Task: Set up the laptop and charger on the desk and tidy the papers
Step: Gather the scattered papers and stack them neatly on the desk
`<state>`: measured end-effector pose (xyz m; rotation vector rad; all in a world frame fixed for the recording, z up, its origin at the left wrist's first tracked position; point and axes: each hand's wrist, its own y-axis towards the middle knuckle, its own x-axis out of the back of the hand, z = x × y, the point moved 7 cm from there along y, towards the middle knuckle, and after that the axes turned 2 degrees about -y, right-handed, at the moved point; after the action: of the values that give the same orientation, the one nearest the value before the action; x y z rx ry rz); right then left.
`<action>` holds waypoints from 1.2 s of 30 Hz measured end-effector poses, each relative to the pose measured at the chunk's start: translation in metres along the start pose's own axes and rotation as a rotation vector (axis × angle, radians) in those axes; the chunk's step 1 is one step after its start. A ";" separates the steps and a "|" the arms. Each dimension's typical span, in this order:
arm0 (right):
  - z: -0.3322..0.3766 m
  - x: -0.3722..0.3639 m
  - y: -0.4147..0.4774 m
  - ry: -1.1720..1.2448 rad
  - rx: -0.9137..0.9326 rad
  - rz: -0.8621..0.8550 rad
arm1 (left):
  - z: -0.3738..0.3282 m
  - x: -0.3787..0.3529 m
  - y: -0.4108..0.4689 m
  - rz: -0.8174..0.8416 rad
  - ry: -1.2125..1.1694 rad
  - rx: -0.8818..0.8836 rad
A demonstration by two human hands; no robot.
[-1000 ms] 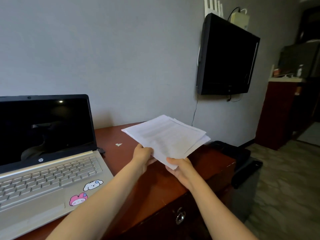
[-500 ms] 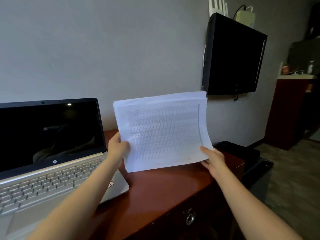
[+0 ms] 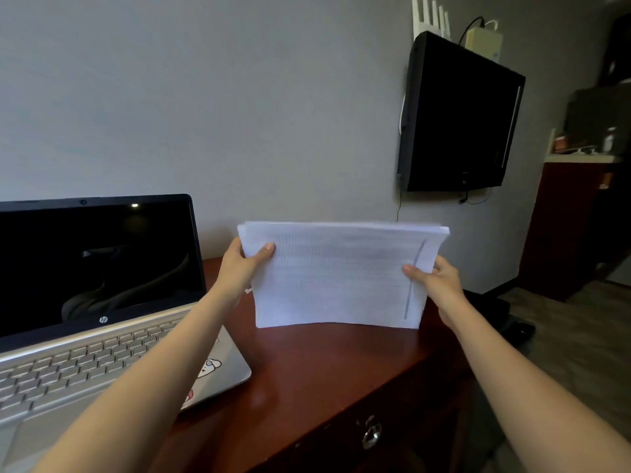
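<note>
Now we hold a stack of white printed paper sheets (image 3: 338,278) upright in the middle of the frame, with its printed face turned toward us. Our left hand (image 3: 244,264) grips the left edge of the stack near its upper corner, with the thumb lying across the front sheet and the other fingers hidden behind. Our right hand (image 3: 435,274) grips the right edge a little lower in the same way, thumb in front. The sheets are slightly blurred and bend a little, and their upper edges are not fully even. The lower edge of the stack is down at the reddish-brown wooden desk (image 3: 324,370); we cannot tell if it touches the surface.

At the left of the frame an open silver laptop with a black screen (image 3: 95,261) stands on the same desk, just beside the papers, and our left forearm passes over its right corner. Two small cartoon stickers (image 3: 208,365) are partly visible on its palm rest. A metal drawer handle (image 3: 370,433) hangs on the desk front at the bottom of the frame.

In the upper right a black flat television (image 3: 457,114) is mounted on the grey wall (image 3: 239,97), with a white router with antennas (image 3: 430,15) above it. A dark red cabinet (image 3: 566,227) stands at the far right.
</note>
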<state>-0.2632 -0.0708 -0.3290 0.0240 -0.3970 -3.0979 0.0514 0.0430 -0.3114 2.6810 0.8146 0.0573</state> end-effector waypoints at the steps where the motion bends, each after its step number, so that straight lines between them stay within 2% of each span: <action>1: -0.001 -0.003 -0.002 0.003 -0.006 0.014 | 0.000 -0.004 -0.003 0.021 0.003 0.000; 7: 0.007 -0.010 -0.005 -0.003 0.011 -0.003 | -0.010 -0.009 -0.004 0.029 0.109 -0.082; 11: -0.011 -0.013 -0.012 -0.008 -0.038 0.014 | -0.001 -0.008 -0.005 0.064 0.175 -0.052; 15: -0.013 -0.016 -0.020 0.039 -0.072 -0.003 | -0.001 -0.007 -0.011 0.007 0.266 -0.052; 21: 0.011 -0.017 -0.031 0.046 -0.049 -0.020 | -0.042 0.008 -0.030 -0.006 0.210 -0.063; 29: 0.034 -0.050 -0.076 0.057 -0.047 0.064 | -0.085 0.067 -0.070 -0.071 0.311 -0.048; 36: 0.051 -0.114 -0.132 0.078 -0.026 0.243 | -0.109 0.153 -0.122 -0.233 0.358 0.003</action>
<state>-0.1522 0.0722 -0.3113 0.0893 -0.3299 -2.8520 0.0995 0.2551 -0.2573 2.5932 1.2282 0.4906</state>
